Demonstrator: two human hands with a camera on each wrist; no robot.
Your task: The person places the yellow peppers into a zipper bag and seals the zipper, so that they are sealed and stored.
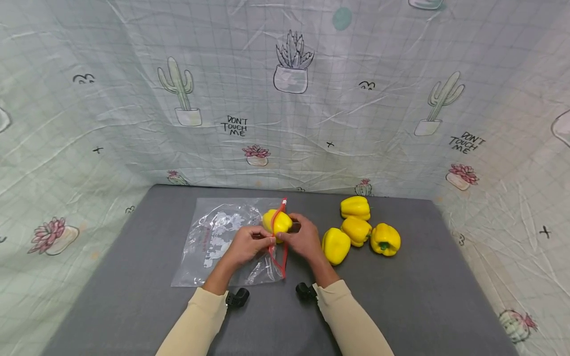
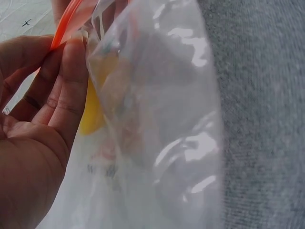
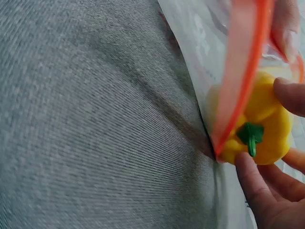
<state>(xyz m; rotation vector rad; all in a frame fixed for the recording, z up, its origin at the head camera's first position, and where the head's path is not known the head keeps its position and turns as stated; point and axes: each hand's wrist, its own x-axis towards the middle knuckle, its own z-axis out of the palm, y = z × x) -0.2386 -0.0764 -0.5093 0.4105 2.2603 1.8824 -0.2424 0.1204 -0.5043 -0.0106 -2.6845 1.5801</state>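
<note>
A clear plastic bag (image 1: 189, 257) with a red zip edge (image 1: 284, 264) lies on the grey table. My left hand (image 1: 247, 244) pinches the bag's red edge between thumb and fingers, as the left wrist view (image 2: 43, 95) also shows. One yellow bell pepper (image 1: 269, 220) is at the bag's mouth, partly inside, its green stem facing out in the right wrist view. My right hand (image 1: 306, 241) holds that pepper (image 3: 274, 129) with thumb and fingers spread round its stem end.
Several yellow peppers are grouped to the right of my right hand: one nearest it (image 1: 336, 246), one at the back (image 1: 355, 207), one in the middle (image 1: 356, 230) and one at the right (image 1: 385, 240). A patterned curtain (image 1: 303, 123) hangs behind the table (image 1: 401, 306).
</note>
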